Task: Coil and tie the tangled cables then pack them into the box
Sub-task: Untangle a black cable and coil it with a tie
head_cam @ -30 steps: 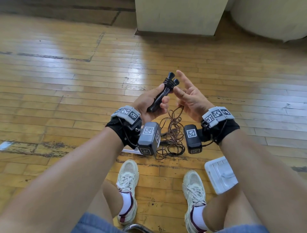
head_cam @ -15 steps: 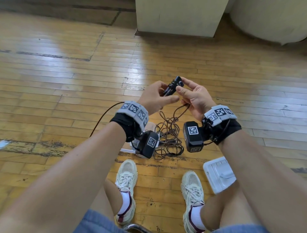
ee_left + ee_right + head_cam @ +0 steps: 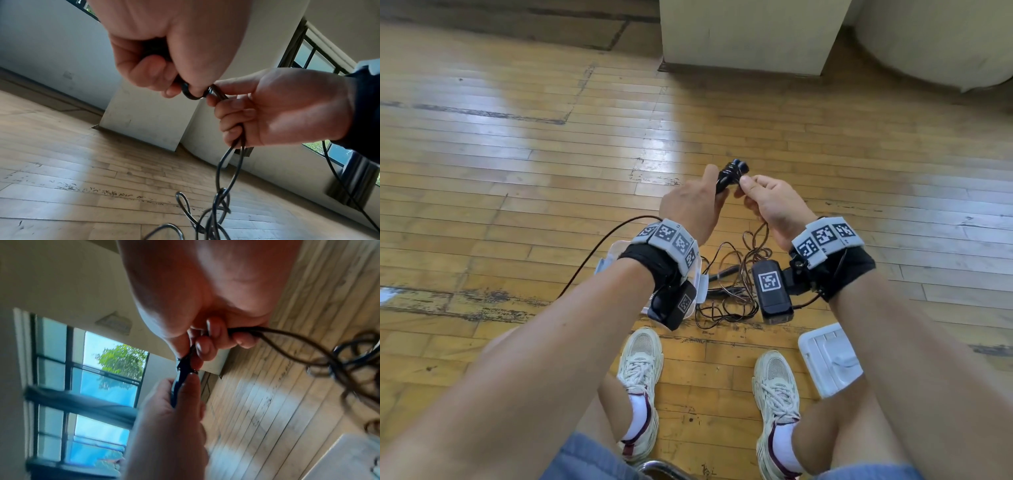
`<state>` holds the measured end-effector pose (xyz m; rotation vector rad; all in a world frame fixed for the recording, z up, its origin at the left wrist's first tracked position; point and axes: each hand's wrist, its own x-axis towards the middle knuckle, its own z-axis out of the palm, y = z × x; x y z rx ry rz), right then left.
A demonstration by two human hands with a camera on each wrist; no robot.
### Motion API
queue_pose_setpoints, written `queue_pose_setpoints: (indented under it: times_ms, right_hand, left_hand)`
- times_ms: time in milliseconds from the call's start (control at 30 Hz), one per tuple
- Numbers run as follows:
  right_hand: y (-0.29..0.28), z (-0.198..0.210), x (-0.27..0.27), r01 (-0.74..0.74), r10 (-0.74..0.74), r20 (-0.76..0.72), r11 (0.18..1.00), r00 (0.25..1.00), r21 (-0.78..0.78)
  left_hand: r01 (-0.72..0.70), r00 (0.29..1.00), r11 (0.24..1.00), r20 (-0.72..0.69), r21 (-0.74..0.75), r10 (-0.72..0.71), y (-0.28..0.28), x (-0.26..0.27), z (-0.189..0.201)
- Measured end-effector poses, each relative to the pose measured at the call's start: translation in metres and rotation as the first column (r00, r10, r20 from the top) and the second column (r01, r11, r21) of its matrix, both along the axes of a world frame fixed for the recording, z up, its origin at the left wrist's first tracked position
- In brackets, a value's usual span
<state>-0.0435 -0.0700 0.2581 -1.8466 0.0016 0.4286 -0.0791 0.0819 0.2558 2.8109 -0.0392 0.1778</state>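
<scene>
My left hand [image 3: 693, 205] grips a tight black cable bundle [image 3: 729, 174], whose looped end sticks out above the fist. My right hand [image 3: 767, 202] pinches the loose end of that cable beside the bundle, and its strands [image 3: 236, 154] run down through the curled fingers. In the right wrist view the bundle [image 3: 180, 378] sits between both hands' fingertips. A tangle of thin dark cables [image 3: 729, 284] lies on the wooden floor below the hands. The clear plastic box [image 3: 700, 281] stands on the floor, mostly hidden under my left wrist.
A white box lid [image 3: 828, 359] lies on the floor by my right knee. My two shoes [image 3: 640, 363] are planted below the tangle. A pale pillar base [image 3: 750, 34] and a round white object [image 3: 941, 41] stand at the far end.
The right hand went from open fingers to a pinch on the cable beside the bundle. The left hand rolled over, back up, still gripping the bundle.
</scene>
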Motion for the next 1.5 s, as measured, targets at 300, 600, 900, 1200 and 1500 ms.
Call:
queue_pose_setpoints:
  times_ms: [300,600,900,1200,1500]
  right_hand:
    - [-0.004,0.01,-0.002,-0.033,0.08,-0.172,0.965,0.982,0.259]
    - [-0.007,0.015,-0.003,0.017,0.028,-0.149,0.956,0.988,0.292]
    - [-0.009,0.017,-0.002,-0.004,0.015,-0.025,0.912,1.0,0.411]
    - [0.0,0.006,0.006,0.189,-0.201,0.047,0.963,0.978,0.19]
    - [0.018,0.0,0.012,0.224,-0.227,-0.006,0.956,0.974,0.189]
  left_hand:
    - [-0.165,0.973,0.738,-0.233,-0.655,0.011,0.003,0.009,0.003]
    - [-0.31,0.918,0.188,-0.345,-0.932,-0.196,0.001,0.0,0.018]
    - [-0.433,0.771,0.063,-0.406,-0.899,-0.491,0.012,0.005,0.019]
    - [0.056,0.981,0.878,-0.137,-0.476,-0.137,0.009,0.008,0.007]
    - [0.061,0.991,0.997,0.117,0.046,-0.066,0.002,0.013,-0.005]
